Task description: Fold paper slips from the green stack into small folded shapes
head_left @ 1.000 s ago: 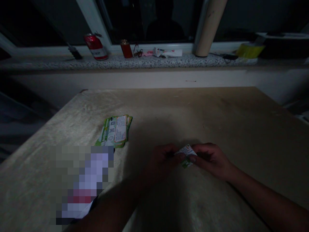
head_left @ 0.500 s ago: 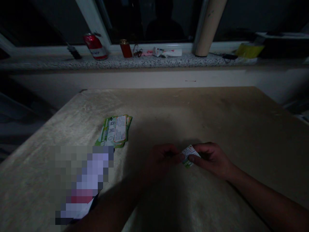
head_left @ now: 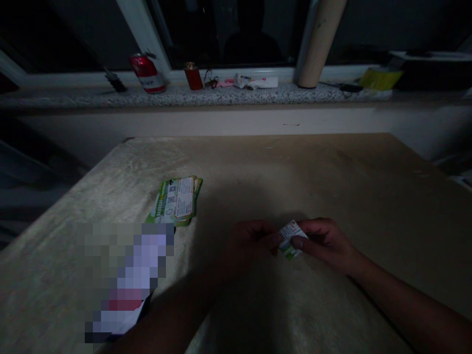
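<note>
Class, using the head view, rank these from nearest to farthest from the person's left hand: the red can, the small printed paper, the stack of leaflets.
From the left hand:
1. Small printed paper: right at the fingertips, between the two hands.
2. Stack of leaflets: on the table, to the left.
3. Red can: farthest, beyond the table on the windowsill, towards the left.
</note>
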